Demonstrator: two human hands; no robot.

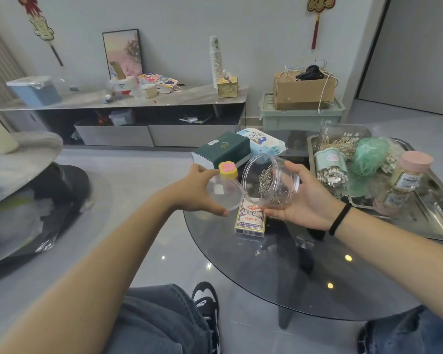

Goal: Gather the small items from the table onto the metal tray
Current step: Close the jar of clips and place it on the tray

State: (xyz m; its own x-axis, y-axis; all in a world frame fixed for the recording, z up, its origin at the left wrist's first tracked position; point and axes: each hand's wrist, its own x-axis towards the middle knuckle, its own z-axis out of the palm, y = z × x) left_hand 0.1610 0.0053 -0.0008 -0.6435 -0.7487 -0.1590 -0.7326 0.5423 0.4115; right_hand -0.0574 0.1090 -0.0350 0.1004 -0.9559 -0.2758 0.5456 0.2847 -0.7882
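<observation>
Left hand [197,190]: I see it holding a clear round lid [224,192], thumb at the lid's near rim and fingers behind its far side, so it grasps the lid.
Yellow container [228,170]: it stands with a pink top just beyond my left fingertips, near the lid's upper edge.
Green box [224,149]: it lies farther out past the left fingers, with a blue-and-white soft pack [262,141] beside it to the right.
Playing card box [250,218]: it lies flat on the glass table [279,272], below and between the two hands.
Clear jar [271,182]: tipped on its side with its mouth toward the lid, paper clips [266,178] inside; it sits in my right palm.
Right hand [304,198]: palm up, fingers curled around the jar's far side, thumb under it; a black band [339,218] circles the wrist.
Metal tray [435,221]: it sits to the right of my right fingers, carrying a mint tub of cotton swabs [330,167], a clear box of swabs [340,141], a green bundle [368,157] and a pink-capped jar [409,172].
</observation>
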